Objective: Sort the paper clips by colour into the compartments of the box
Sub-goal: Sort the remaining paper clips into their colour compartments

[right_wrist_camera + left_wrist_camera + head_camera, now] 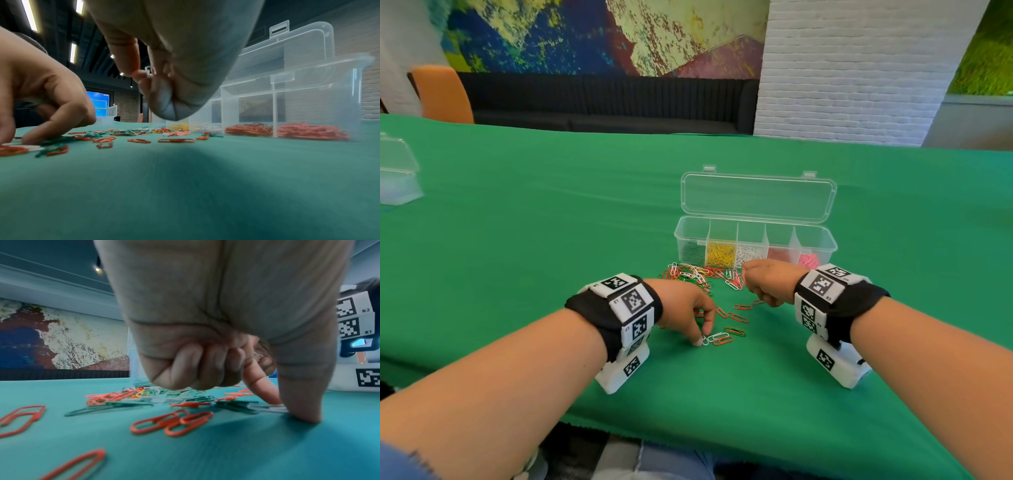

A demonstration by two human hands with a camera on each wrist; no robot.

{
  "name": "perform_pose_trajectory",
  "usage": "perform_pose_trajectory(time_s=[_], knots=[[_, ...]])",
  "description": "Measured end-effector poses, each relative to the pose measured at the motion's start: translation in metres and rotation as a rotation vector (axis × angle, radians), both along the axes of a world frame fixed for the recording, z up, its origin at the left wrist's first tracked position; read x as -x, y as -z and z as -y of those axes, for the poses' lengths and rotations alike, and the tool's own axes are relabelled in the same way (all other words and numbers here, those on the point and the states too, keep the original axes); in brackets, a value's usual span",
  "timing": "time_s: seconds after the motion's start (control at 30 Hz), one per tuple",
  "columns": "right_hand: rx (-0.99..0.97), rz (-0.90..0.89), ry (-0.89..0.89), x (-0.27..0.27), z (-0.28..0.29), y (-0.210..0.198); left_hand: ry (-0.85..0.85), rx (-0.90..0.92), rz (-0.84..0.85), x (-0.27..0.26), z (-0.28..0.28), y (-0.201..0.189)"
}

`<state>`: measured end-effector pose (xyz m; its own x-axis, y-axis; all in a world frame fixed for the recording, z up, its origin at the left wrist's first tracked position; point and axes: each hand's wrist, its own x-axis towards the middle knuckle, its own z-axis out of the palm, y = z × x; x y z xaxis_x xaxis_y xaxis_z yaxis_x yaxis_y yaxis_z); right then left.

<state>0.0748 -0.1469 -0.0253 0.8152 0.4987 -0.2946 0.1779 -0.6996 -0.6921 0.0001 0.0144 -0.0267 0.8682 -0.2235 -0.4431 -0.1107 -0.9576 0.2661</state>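
Observation:
A clear box (832,241) stands with its lid up; its five compartments hold green, yellow, white, red and pink clips. Loose paper clips (700,274), mostly red, green and white, lie in front of it. My left hand (700,338) pinches a white paper clip (714,338) against the cloth with thumb and index finger; the thumb (304,402) presses on that white clip (267,408) while the other fingers are curled. My right hand (760,284) is curled just in front of the box and holds a white clip (148,72) between its fingertips (137,75).
Green cloth (551,240) covers the table; its near edge runs along the bottom. A second clear container (397,171) sits at the far left. An orange chair (443,94) and a black bench (602,102) stand beyond the far edge.

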Motion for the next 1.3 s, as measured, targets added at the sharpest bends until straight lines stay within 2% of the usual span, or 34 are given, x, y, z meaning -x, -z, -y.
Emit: perform_pose_trajectory(time_s=[0.17,0.3,0.53,0.67,0.77,1.03,1.3], knots=[[-0.01,-0.032,0.02,-0.001,-0.001,0.002,0.011,-0.033,0.015,-0.001,-0.004,0.002],[0.037,0.014,-0.014,-0.001,0.001,0.005,-0.013,-0.014,0.001,-0.001,-0.008,0.001],[0.242,0.273,-0.227,0.009,0.0,-0.006,-0.04,-0.012,0.076,0.0,-0.02,-0.002],[0.349,0.341,-0.456,0.026,-0.013,-0.009,-0.052,-0.058,0.082,0.0,-0.018,0.0],[0.442,0.363,-0.539,0.036,-0.025,-0.004,-0.01,-0.066,0.074,-0.003,-0.013,0.004],[0.534,0.38,-0.55,0.039,-0.032,0.003,0.065,-0.112,0.139,-0.003,-0.009,0.006],[0.474,0.408,-0.502,0.033,-0.03,0.002,0.043,-0.061,0.128,-0.002,-0.017,0.006]])
